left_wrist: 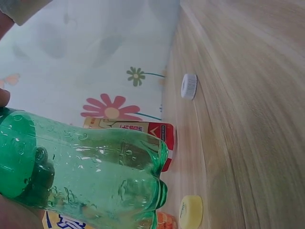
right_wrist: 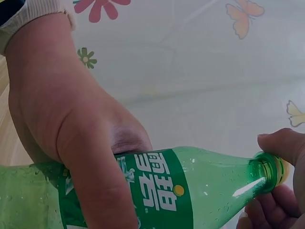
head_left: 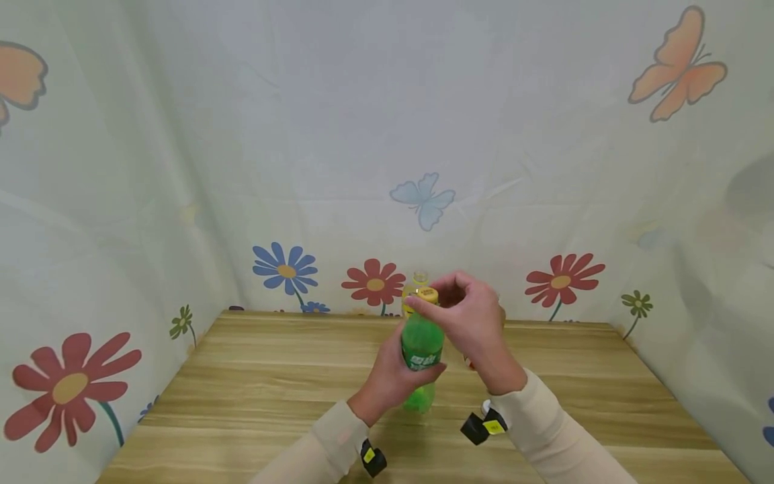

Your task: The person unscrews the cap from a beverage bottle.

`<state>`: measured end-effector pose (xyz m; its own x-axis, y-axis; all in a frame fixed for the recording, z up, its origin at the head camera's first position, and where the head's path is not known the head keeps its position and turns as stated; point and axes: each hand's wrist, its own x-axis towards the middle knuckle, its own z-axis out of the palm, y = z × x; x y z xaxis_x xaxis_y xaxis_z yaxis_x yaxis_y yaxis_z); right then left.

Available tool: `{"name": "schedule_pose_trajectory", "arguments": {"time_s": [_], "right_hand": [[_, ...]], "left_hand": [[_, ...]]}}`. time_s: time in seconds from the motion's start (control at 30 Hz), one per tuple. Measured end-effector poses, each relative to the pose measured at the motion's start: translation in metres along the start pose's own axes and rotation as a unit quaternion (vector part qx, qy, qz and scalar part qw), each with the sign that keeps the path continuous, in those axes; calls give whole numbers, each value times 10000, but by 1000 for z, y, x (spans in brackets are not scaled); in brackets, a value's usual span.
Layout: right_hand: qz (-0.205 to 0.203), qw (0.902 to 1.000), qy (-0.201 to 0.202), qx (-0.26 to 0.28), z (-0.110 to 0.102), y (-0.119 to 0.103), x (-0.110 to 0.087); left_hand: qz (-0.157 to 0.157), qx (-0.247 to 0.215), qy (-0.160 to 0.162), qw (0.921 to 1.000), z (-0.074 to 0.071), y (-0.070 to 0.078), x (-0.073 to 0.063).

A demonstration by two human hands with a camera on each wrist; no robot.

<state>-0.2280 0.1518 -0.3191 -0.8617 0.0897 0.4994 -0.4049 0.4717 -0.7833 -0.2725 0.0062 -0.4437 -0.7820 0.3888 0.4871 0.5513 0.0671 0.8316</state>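
Observation:
A green plastic soda bottle [head_left: 422, 329] with a green label [right_wrist: 162, 186] is held off the tabletop. My left hand [head_left: 393, 373] grips it round the label, thumb across the front. At the bottle's top, a yellow cap [head_left: 428, 294] is on the mouth, pinched between the thumb and fingers of my right hand [head_left: 474, 319]. Droplets cling to the inside of the bottle, whose lower part [left_wrist: 105, 167] looks see-through in the left wrist view.
Behind the bottle stands a clear, uncapped bottle [head_left: 420, 276] with a yellow label. A white cap [left_wrist: 189, 86] and another yellow cap [left_wrist: 191, 212] lie on the wooden table [head_left: 272, 376]. Beyond the green bottle is a red and beige carton [left_wrist: 167, 138]. Flower-printed cloth [head_left: 338, 134] surrounds the table.

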Motion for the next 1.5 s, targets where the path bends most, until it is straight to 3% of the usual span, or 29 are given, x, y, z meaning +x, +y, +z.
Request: {"name": "schedule_pose_trajectory", "arguments": {"time_s": [0.33,0.63,1.07,1.2,1.37,1.5], "right_hand": [[339,9934,-610,905,-4,2,4],[195,9793,-1043,1725,-1,9,6],[-82,9725,-1183,2002,1,12,6],[17,9786,-1024,1787,0,11,6],[376,9934,-534,946,-1,7,5],[424,9971,-240,583,-2,6,6]], "left_hand": [[-46,-17,14,10000,0,1,0],[-58,68,37,10000,-1,6,-1],[-23,41,59,10000,-2,1,0],[-61,37,58,10000,-2,0,0],[-121,84,56,9999,-2,1,0],[-84,99,60,9999,-1,1,0]]}}
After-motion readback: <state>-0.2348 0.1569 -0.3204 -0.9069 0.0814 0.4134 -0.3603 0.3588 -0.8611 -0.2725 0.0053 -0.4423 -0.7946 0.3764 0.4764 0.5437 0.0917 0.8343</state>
